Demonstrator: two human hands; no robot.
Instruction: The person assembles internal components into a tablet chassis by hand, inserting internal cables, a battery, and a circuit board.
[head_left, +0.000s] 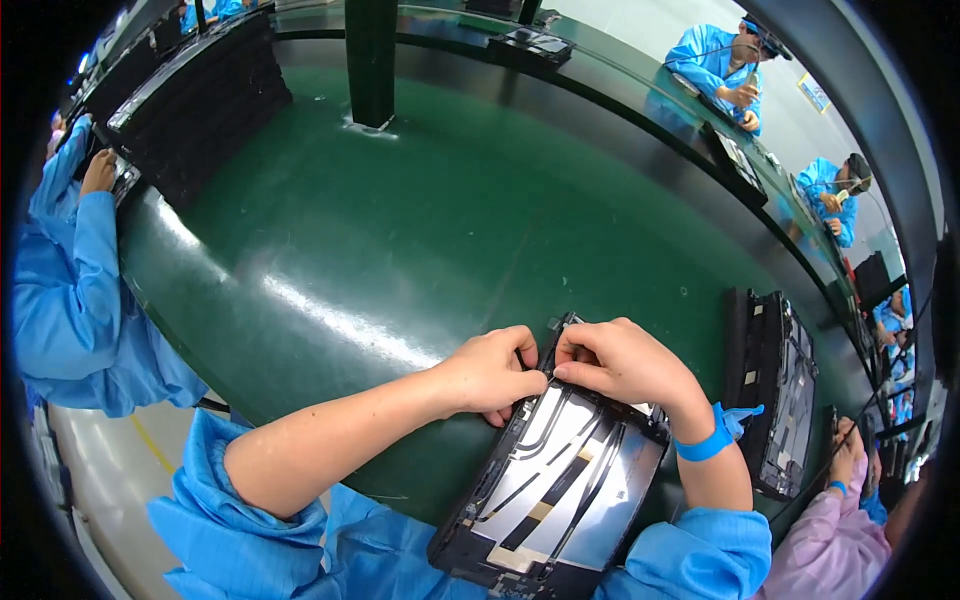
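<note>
In front of me lies an opened, tablet-like device (575, 480) with a black frame, a silver metal back and dark cables and strips across it. It is tilted, its far end pointing away from me. My left hand (490, 372) is at the far left corner, thumb and fingers pinched together at the frame. From the right, my right hand (630, 365) meets it over the same far edge, its thumb and forefinger also closed in a pinch. Whatever small part sits between the fingertips is hidden. A blue band (715, 435) circles my right wrist.
Similar black devices (785, 400) stand stacked on the green table (420, 220) to the right. A tall black stack (200, 110) stands at the far left, and a dark post (371, 70) rises from the table. Co-workers in blue sit left and across; one in pink (835, 540) is at right.
</note>
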